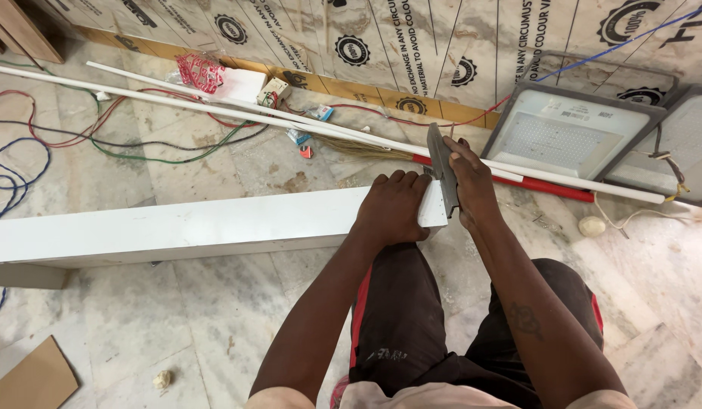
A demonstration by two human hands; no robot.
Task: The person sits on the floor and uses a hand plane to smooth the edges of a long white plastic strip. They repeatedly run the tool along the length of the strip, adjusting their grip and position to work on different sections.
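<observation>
Down on the marble floor (214, 318), the long white board (177, 227), probably stiff but light, is pinned flat near its end by the left hand (392, 208) while the right hand (472, 185) is clamped round a grey saw (440, 163).

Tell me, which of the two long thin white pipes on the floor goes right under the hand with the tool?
The nearer pipe, the longer one. It runs under the right hand holding the grey tool. The other pipe lies closer to the wall and ends sooner.
</observation>
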